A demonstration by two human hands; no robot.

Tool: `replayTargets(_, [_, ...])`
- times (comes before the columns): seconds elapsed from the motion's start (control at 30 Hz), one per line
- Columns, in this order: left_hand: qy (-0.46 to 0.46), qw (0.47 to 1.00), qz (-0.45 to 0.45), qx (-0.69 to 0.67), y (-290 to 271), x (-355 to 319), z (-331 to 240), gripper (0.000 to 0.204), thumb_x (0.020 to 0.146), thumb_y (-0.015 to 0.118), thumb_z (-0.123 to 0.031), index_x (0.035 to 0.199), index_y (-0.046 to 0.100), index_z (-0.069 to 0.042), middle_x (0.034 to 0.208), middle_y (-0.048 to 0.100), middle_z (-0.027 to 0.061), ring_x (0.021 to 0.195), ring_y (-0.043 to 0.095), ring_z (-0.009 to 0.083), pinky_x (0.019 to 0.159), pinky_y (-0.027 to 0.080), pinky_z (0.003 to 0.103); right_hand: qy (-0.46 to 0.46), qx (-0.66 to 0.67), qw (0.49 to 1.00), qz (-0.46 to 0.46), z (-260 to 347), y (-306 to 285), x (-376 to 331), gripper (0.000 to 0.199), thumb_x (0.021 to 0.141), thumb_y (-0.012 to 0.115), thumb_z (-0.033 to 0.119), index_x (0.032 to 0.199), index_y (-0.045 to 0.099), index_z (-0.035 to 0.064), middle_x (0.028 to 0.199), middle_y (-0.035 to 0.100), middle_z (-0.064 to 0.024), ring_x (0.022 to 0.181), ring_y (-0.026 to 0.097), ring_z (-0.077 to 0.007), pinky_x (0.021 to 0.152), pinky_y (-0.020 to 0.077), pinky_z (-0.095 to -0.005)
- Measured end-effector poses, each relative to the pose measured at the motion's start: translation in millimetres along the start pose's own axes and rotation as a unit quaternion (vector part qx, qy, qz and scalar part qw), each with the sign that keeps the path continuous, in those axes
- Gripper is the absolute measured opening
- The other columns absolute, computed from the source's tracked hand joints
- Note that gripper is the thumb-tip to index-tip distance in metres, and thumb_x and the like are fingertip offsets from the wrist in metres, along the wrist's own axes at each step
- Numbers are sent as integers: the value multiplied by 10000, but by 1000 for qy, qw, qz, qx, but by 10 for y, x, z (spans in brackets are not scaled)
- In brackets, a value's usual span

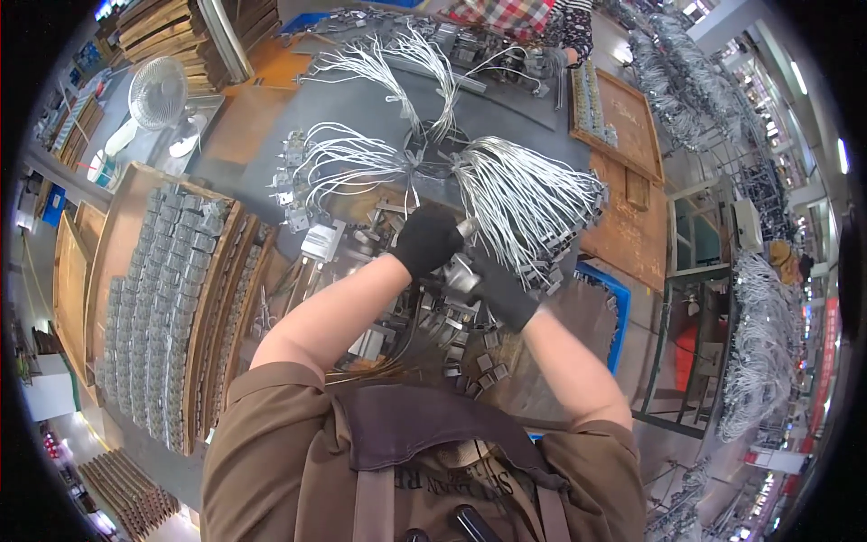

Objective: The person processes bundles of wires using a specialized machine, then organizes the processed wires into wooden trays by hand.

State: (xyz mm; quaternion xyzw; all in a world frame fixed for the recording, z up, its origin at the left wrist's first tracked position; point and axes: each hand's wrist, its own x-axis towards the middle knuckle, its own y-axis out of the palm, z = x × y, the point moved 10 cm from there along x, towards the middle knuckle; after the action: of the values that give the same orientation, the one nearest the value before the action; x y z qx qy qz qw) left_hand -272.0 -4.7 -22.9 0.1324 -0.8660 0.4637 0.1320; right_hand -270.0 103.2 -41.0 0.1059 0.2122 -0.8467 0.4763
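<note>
1. Nearest the camera, a brown short-sleeved shirt under a dark apron bib (433, 434) fills the lower edge; the printing on the bib is folded and cut off.
2. The left hand (424, 239), in a black knit glove, is curled into a fist over a small silvery metal part (461, 271); its fingertips are hidden, so how it grips the part is hard to tell.
3. The right hand (503, 294), also black-gloved, is closed around the same part from below right, touching the left hand. The part sits between the two hands, above the dark worktop (379, 108), and is mostly covered.
4. Just behind the hands fans a thick bundle of white insulated wires (528, 203); smaller bundles of the same wire (348, 163) spread to the left.
5. Small grey metal blocks (470, 357) lie scattered under the forearms, blurred.
6. On the left, a wooden tray (108, 262) holds tight rows of grey boxy components (167, 298).
7. A white round fan (156, 90) stands far left.
8. At the top edge, another person's checked sleeve (501, 16) is cut off.
</note>
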Motion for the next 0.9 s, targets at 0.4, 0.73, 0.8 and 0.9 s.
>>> replayTargets(0.4, [-37,987,-135,-76,-1357,-1078,-174,248,859,615,-214,1019,620,-25,1033,603,201,955,577,372,840,456,418,-34,-309,934,-178,-102,-544,-154,526,799,692,233,1286,552,88,1022,674,-131,895,641,-220,775,496,-326])
replayTargets(0.73, [-221,937,-246,111,-3868,-2079,1444,276,845,621,-266,1048,649,-81,1035,651,141,963,620,314,849,478,400,-90,338,926,-145,-102,-681,388,289,983,505,312,1014,590,38,770,537,12,632,482,-66,532,391,-216])
replayTargets(0.8, [-294,906,-269,142,-4358,-2384,1934,407,815,671,-364,1046,647,-29,1035,657,160,1000,620,275,884,455,350,-92,678,722,-105,-232,-599,518,347,1001,458,341,978,596,24,819,613,-45,700,561,-110,624,493,-237])
replayTargets(0.9, [-422,862,-278,-35,-4501,-2779,2773,472,771,699,-396,1026,646,-2,1008,663,151,961,623,236,861,455,320,-193,594,763,-169,-229,-825,573,341,979,490,323,1009,589,-2,851,649,-68,735,595,-138,660,530,-255])
